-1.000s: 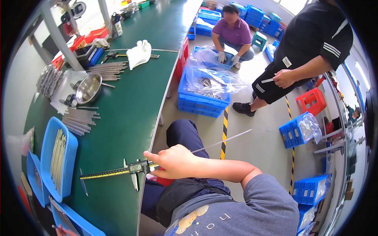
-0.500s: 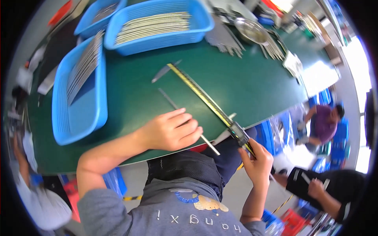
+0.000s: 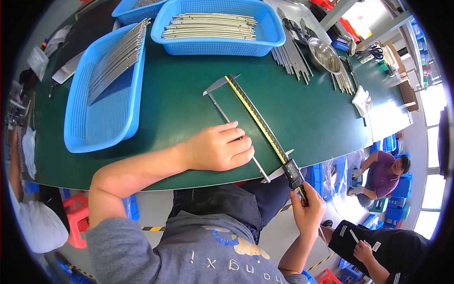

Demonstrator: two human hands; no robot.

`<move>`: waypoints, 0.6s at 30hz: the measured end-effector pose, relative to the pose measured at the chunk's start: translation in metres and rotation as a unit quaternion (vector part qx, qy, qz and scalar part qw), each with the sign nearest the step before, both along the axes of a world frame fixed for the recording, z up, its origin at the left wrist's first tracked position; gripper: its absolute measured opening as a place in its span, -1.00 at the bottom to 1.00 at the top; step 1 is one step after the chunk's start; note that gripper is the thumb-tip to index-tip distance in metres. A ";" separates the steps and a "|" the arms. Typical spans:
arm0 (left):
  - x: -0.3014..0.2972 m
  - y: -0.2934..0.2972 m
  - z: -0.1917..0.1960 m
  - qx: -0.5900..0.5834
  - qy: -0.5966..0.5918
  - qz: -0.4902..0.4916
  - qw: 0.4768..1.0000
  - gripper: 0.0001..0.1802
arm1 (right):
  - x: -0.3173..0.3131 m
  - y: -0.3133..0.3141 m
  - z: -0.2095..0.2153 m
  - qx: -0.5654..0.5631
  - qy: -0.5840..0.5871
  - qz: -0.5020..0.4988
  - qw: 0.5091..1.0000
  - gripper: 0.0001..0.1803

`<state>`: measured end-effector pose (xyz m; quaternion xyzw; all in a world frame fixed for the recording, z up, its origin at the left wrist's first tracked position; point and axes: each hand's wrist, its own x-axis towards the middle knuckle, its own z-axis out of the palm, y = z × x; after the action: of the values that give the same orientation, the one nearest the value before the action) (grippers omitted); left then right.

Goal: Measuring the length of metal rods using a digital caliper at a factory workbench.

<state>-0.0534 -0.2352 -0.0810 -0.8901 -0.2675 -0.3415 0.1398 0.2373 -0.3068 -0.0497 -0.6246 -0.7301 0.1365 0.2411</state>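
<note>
My left hand (image 3: 219, 147) is closed around a thin metal rod (image 3: 261, 169), which pokes out on both sides of the fingers. The long digital caliper (image 3: 257, 116) lies slantwise over the green table, its yellow-marked beam running beside the rod. My right hand (image 3: 308, 208) grips the caliper near its dark display slider (image 3: 293, 173), at the table's front edge. The far fixed jaw (image 3: 216, 86) is close to the rod's far end. The sliding jaw (image 3: 274, 175) is by the rod's near end; whether the jaws touch the rod I cannot tell.
Blue baskets (image 3: 101, 142) (image 3: 217, 47) with metal rods stand on the green table (image 3: 175, 94) at left and back. More loose rods (image 3: 292, 59), a steel bowl (image 3: 325, 54) and a white glove (image 3: 362, 101) lie at back right. People are seated right (image 3: 385, 175) and left.
The rod has come between the caliper's jaws, its far end now by the fixed jaw. My head view has shifted, and both hands keep their hold.
</note>
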 end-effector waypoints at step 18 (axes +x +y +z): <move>-0.006 0.000 0.009 -0.093 0.023 -0.009 0.995 -0.80 | -0.004 -0.004 0.011 -0.022 0.011 0.003 1.000 -0.64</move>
<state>-0.0598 -0.2348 -0.0721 -0.9093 -0.2869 -0.2954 0.0596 0.2336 -0.3105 -0.0385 -0.6263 -0.7259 0.1601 0.2350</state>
